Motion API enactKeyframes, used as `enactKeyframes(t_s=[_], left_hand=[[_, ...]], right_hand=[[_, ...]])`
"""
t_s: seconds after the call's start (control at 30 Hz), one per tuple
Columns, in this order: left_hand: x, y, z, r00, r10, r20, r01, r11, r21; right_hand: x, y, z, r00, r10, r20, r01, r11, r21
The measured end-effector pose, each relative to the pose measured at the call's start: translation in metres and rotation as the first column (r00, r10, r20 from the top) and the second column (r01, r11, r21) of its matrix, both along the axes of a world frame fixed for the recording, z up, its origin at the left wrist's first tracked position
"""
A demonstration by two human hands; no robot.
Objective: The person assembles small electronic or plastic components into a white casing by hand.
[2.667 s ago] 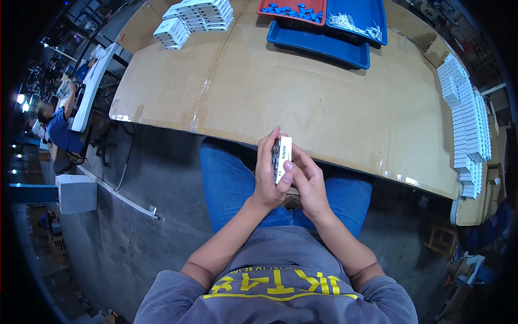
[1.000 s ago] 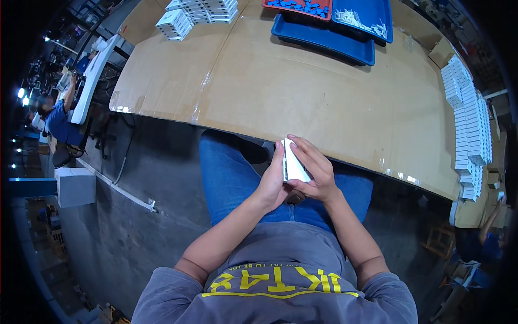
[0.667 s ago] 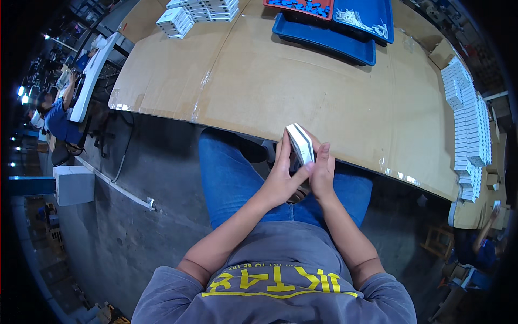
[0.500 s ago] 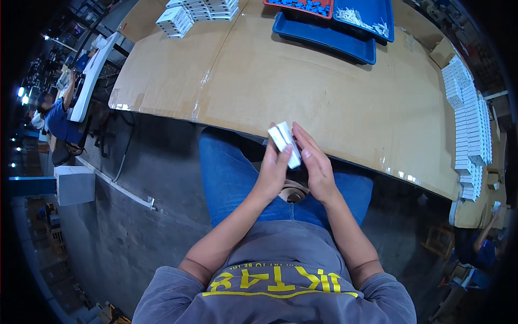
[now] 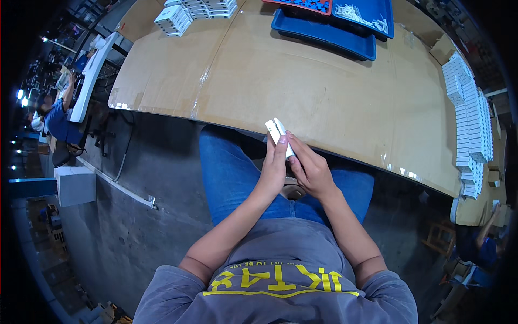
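Observation:
Over my lap, just off the table's near edge, both hands hold a small white rectangular plastic piece with a dark gap along its top end. My left hand grips its left side, thumb laid along it. From the right, my right hand closes on the piece, with fingers along its side and the thumb near its lower end. The underside of the piece and some fingertips are hidden.
A cardboard-covered table spreads ahead. At its far side stand stacked white pieces, a red tray of blue parts, a blue tray of white sticks and another blue tray. White stacks line the right edge.
My right hand has closed in on the white piece from a looser, more open pose. The piece has turned slightly, and the gap at its top end shows more plainly.

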State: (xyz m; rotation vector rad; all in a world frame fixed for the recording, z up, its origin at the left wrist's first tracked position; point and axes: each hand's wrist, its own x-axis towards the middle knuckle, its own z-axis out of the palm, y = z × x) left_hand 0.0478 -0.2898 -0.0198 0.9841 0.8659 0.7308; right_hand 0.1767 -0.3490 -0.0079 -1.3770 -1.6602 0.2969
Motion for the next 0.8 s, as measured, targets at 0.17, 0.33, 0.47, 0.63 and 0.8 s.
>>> enactKeyframes(t_s=[0.17,0.33,0.47,0.63,0.8], left_hand=[[0.001,-0.001,0.005,1.0,-0.007,-0.013,0.008,0.999,0.037],[0.001,-0.003,0.004,0.999,-0.001,0.039,0.001,1.0,-0.011],[0.0,-0.004,0.002,0.996,0.028,0.084,-0.023,0.998,-0.054],[0.001,0.001,-0.002,0.993,0.059,0.104,-0.047,0.992,-0.114],[-0.008,0.023,0.027,0.99,-0.013,0.144,0.062,0.937,-0.344]], right_hand=[[-0.001,-0.003,-0.012,0.996,-0.049,0.068,0.048,0.999,0.009],[-0.003,-0.004,-0.013,0.991,-0.076,0.11,0.07,0.996,0.063],[-0.005,-0.006,-0.013,0.993,-0.09,0.072,0.088,0.996,0.02],[-0.01,-0.002,-0.008,0.993,-0.115,0.017,0.115,0.993,0.02],[-0.001,0.0,0.009,0.899,-0.152,-0.41,0.052,0.968,-0.246]])
